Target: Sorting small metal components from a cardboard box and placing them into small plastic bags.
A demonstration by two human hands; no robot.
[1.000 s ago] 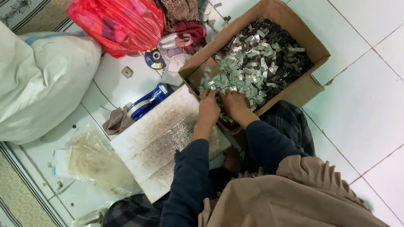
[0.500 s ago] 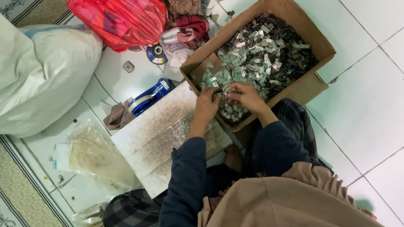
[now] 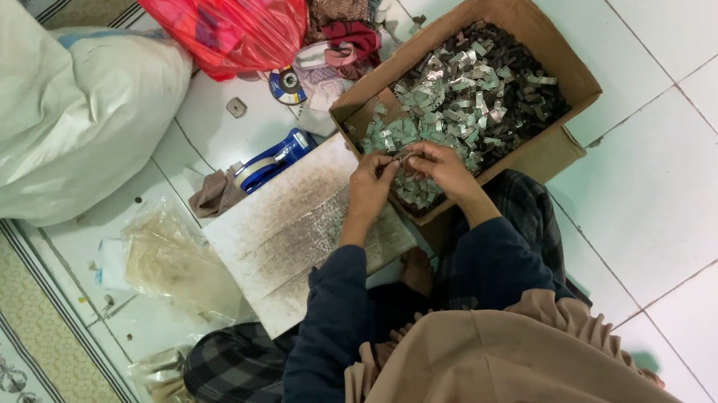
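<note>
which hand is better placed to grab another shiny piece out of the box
Right, probably. The right hand lies over the heap of silvery pieces in the cardboard box; the left hand sits at the box's near edge, beside the white board.

Small silvery metal strips [image 3: 456,107], bent and tangled, heaped loose over darker pieces in an open brown cardboard box [image 3: 572,72] at upper centre-right of the frame. One strip [image 3: 405,157] pinched at the box's near edge, its shape too small to tell.
</note>
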